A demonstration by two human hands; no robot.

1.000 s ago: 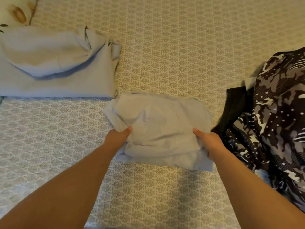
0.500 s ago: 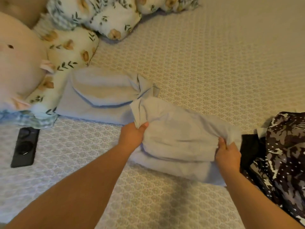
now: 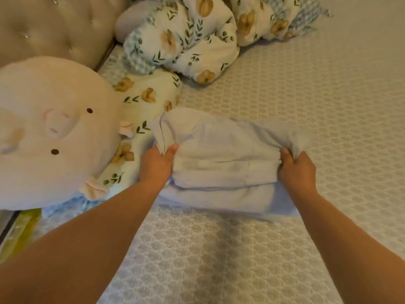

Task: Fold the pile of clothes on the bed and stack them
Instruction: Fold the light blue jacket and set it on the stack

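Both arms outstretched, left hand [image 3: 156,165] and right hand [image 3: 298,170] clenched, thumbs up.

The left hand [image 3: 156,166] grips the left end of a folded pale blue cloth garment [image 3: 221,159]; the right hand [image 3: 298,170] grips its right end. The garment lies on another folded pale blue piece [image 3: 241,202] on the beige patterned bed sheet [image 3: 306,95]. A round cream plush pig [image 3: 54,132] and floral-print pillows [image 3: 186,40] lie at left and above.
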